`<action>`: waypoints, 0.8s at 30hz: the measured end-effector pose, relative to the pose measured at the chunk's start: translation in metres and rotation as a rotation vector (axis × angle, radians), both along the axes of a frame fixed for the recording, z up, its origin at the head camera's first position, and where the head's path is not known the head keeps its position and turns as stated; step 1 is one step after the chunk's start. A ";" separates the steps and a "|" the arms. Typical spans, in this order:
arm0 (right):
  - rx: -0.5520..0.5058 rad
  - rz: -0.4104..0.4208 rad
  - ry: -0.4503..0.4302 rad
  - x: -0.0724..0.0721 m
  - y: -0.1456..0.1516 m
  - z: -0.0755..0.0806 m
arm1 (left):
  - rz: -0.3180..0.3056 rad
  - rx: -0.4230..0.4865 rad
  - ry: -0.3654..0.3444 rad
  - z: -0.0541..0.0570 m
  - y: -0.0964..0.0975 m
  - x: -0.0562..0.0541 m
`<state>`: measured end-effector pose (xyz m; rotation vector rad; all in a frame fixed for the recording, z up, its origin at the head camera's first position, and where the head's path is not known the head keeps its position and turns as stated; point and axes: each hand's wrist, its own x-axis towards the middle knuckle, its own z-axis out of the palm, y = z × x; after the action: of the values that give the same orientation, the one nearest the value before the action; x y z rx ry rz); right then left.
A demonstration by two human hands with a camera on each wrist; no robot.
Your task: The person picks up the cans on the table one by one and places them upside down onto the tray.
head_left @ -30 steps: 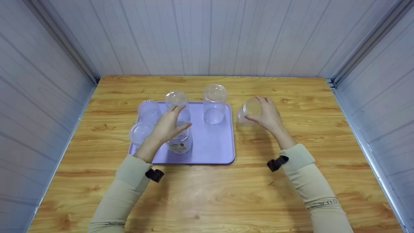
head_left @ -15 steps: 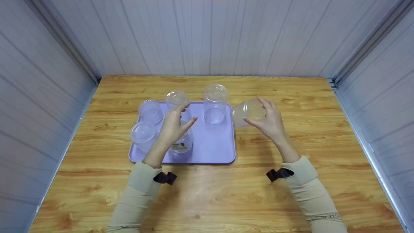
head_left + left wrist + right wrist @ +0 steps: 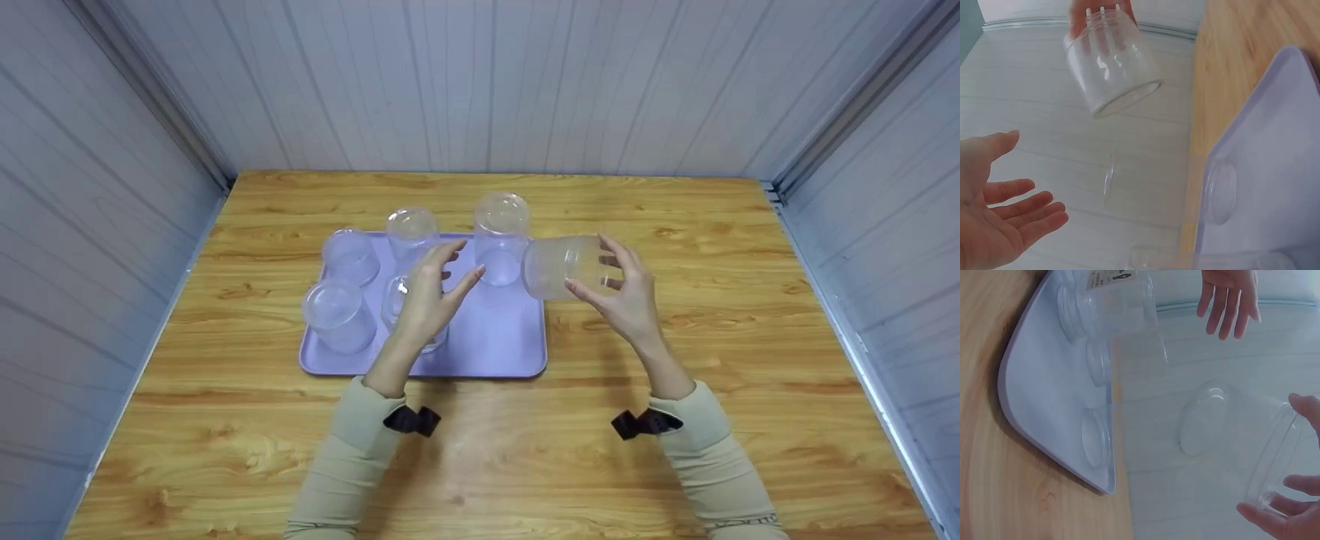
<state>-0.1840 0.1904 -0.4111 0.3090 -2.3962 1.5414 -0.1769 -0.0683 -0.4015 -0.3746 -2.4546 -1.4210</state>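
Note:
My right hand (image 3: 630, 304) grips a clear plastic jar (image 3: 551, 270) round its rim end. The jar lies sideways in the air, its base pointing left past the right edge of the lilac tray (image 3: 495, 341). In the right wrist view, thumb and fingers hold the ringed neck of the jar (image 3: 1230, 427). My left hand (image 3: 431, 304) hovers over the tray, apart from the held jar, its fingers spread with nothing between them. Beneath it, a labelled jar (image 3: 1123, 309) is partly hidden in the head view. A tall clear jar (image 3: 501, 225) stands upside down on the tray's back right.
More clear jars stand on the tray's left half, among them a front-left jar (image 3: 341, 319), a back-left jar (image 3: 351, 259) and one at the back middle (image 3: 411, 225). Wood-grain table (image 3: 720, 315) surrounds the tray, with pale panel walls (image 3: 465, 90) behind and at both sides.
The right hand has turned the jar from nearly end-on to sideways, its base swinging left toward the tray. The left hand has moved right across the tray, staying empty.

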 end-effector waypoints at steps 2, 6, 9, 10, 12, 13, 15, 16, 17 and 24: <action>-0.045 0.016 -0.005 0.006 -0.003 0.006 | 0.002 0.024 -0.007 -0.002 0.004 0.001; -0.141 0.060 -0.031 0.017 -0.011 0.017 | 0.001 0.077 -0.018 -0.008 0.010 0.002; -0.201 0.084 -0.067 0.022 -0.014 0.020 | -0.010 0.112 -0.019 -0.012 0.015 0.003; -0.215 0.087 -0.077 0.023 -0.015 0.019 | -0.016 0.124 -0.021 -0.013 0.017 0.004; -0.246 0.096 -0.091 0.024 -0.016 0.017 | -0.030 0.152 -0.024 -0.016 0.020 0.005; -0.262 0.101 -0.096 0.024 -0.016 0.015 | -0.037 0.166 -0.026 -0.018 0.021 0.005; -0.298 0.113 -0.109 0.023 -0.015 0.009 | -0.045 0.189 -0.033 -0.020 0.024 0.006; -0.318 0.120 -0.116 0.022 -0.014 0.006 | -0.048 0.199 -0.036 -0.022 0.026 0.006; -0.336 0.129 -0.122 0.021 -0.014 0.002 | -0.050 0.208 -0.039 -0.023 0.027 0.007; -0.392 0.162 -0.122 0.018 -0.013 -0.016 | -0.083 0.282 -0.083 -0.032 0.034 0.009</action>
<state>-0.1658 0.1770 -0.4270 0.3373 -2.1289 2.1117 -0.1679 -0.0342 -0.4330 -0.3642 -2.2775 -1.8222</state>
